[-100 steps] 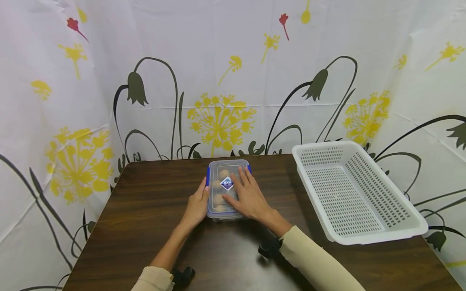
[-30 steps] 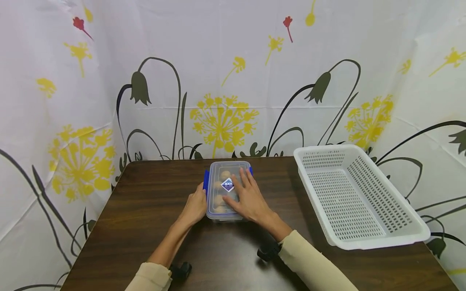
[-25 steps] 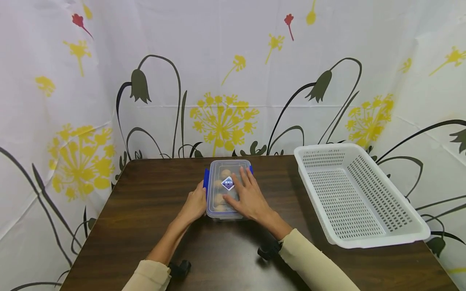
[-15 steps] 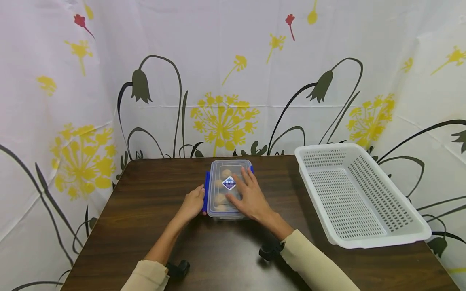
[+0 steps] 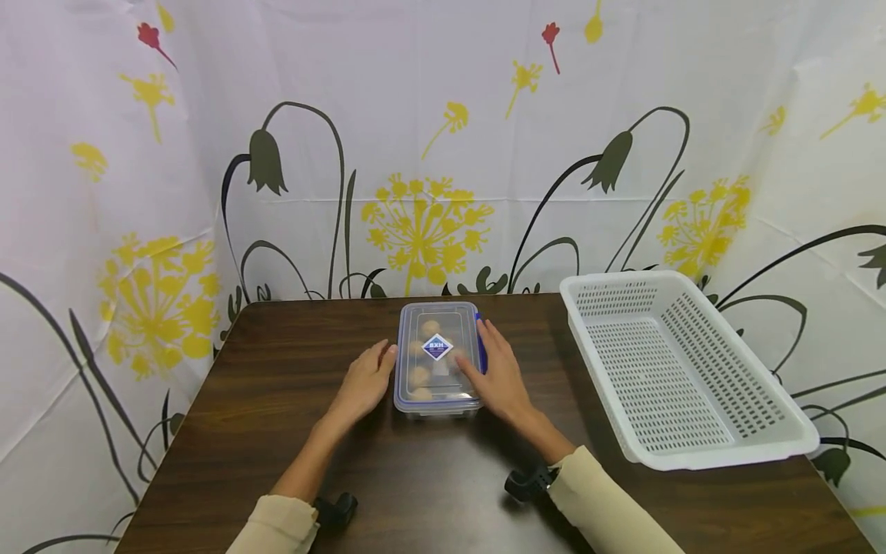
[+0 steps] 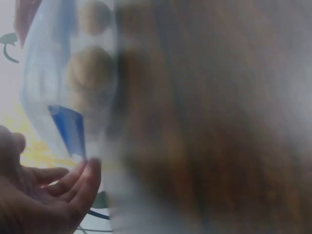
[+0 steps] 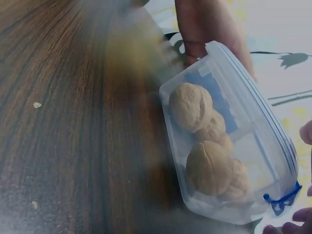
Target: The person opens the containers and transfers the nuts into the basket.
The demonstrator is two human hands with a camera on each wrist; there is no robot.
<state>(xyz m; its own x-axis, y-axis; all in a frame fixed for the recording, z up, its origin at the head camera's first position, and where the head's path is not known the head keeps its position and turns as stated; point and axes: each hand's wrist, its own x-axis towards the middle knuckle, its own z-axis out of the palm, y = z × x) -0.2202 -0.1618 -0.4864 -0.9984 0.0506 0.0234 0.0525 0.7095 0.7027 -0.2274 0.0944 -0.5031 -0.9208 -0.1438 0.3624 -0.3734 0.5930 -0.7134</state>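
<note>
A clear lidded plastic food box [image 5: 453, 315] with a blue diamond label stands on the table. Several walnuts [image 7: 208, 168] show through its wall in the right wrist view. My left hand [image 5: 363, 385] lies along the box's left side, fingers extended; in the left wrist view its fingertips reach the lower end of the blue left latch [image 6: 69, 129], which hangs down along the wall. My right hand [image 5: 501, 381] is at the right side, its thumb over the lid's edge and its fingers beside the blue right latch [image 5: 482, 354], which juts outward.
A white perforated plastic basket [image 5: 599, 377] stands at the right of the dark wooden table [image 5: 291, 338]. Behind the table hangs a white curtain [image 5: 443, 46] printed with flowers. Small pale crumbs [image 7: 37, 105] lie on the wood in the right wrist view.
My left hand has let go of the left latch, which no longer sticks out in the head view. My right hand has slid from the lid's top to the right side, where the latch shows more.
</note>
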